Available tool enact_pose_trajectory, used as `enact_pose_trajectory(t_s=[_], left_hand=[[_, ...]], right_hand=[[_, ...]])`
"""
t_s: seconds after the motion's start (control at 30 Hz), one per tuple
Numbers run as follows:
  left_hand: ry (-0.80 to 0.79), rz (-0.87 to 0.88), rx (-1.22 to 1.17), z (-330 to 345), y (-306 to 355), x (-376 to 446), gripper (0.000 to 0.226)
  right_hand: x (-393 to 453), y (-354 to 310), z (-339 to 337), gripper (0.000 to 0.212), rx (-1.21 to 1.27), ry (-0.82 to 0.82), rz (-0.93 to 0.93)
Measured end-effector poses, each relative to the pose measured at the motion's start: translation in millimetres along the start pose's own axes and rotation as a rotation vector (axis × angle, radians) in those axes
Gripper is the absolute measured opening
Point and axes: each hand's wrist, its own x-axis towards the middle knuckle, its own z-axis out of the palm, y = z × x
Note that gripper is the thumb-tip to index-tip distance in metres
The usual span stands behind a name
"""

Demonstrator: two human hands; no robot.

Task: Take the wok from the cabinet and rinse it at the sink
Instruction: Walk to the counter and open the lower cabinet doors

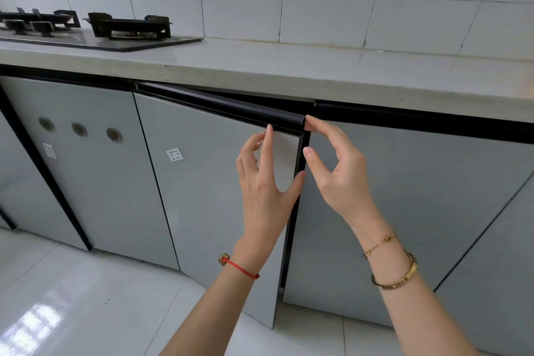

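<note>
Grey cabinet door (213, 182) stands slightly ajar under the bench (289, 72); my left hand (264, 182) and right hand (338, 170), fingers loose, touch its black top edge. I see no wok.

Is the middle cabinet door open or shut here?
Slightly open. The middle cabinet door angles out from the counter, leaving a dark gap along its right edge. Both hands are at its top corner.

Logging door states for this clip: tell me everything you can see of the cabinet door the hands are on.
The cabinet door is a flat, glossy grey panel with a black handle strip along its top and a small white sticker. It stands ajar under the countertop, its right edge swung out. The left hand touches that edge; the right hand touches the strip's corner.
</note>
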Motion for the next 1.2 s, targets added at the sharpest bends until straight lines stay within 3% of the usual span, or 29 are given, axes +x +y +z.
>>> enact_pose_trajectory(t_s=[0.13, 0.67, 0.93, 1.2], left_hand=[[0.034, -0.022, 0.025, -8, 5, -18, 0.091], [0.142, 0.085, 0.043, -98, -13, -54, 0.071], [0.207, 0.101, 0.103, -173, -34, -71, 0.061], [0.328, 0.061, 0.215, -249, -58, -83, 0.049]], right_hand=[[-14, -18, 3, 0.045, 0.035, -0.030, -0.023], [-50, -68, 42, 0.039, 0.184, -0.100, -0.278], [-52, -108, 96, 0.037, 0.282, -0.209, -0.461], [-53, -157, 171, 0.050, 0.402, -0.290, -0.563]])
